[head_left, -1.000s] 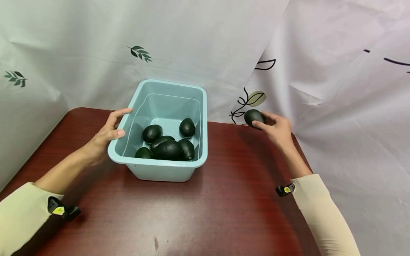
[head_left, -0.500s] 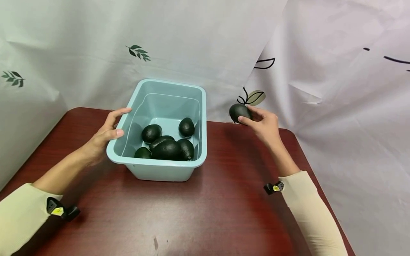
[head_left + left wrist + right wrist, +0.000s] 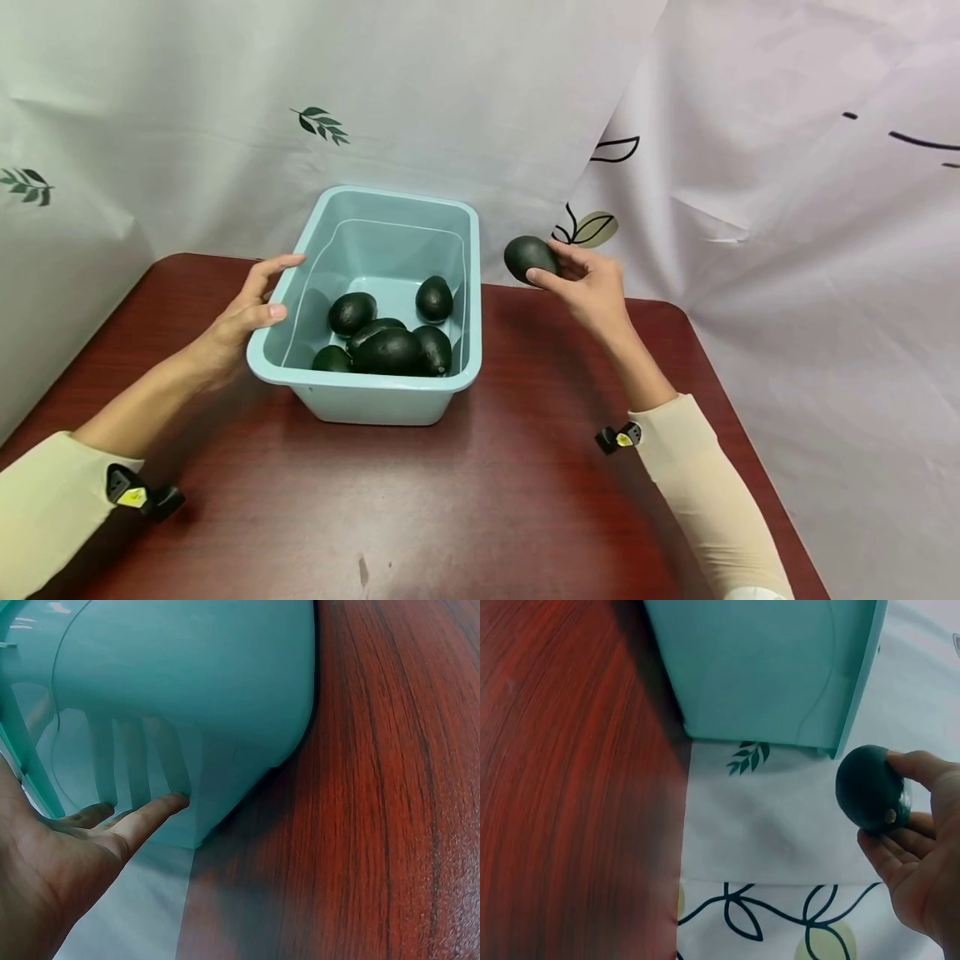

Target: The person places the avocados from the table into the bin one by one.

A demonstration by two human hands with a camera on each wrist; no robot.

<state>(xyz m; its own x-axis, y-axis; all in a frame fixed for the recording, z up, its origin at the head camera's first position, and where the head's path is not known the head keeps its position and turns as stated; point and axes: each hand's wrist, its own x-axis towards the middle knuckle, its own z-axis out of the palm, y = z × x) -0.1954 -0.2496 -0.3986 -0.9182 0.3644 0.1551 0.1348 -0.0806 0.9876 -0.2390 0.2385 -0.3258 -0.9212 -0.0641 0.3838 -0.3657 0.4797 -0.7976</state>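
Note:
A dark green avocado is pinched between the thumb and fingers of my right hand, in the air to the right of the light blue plastic tub. The right wrist view shows that avocado with its pale stem scar facing the palm. Inside the tub lie several more avocados, mostly bunched toward the near side. My left hand rests against the tub's left side, thumb and index finger on the rim. In the left wrist view, straight fingers touch the outer wall.
The tub stands on a reddish-brown wooden table, near its back edge. Behind the table hangs a pale, wrinkled sheet with leaf prints. Black wrist cameras sit at both cream sleeves.
My right hand has moved left and slightly up with the avocado, closer to the tub. The left hand and the tub have stayed in place.

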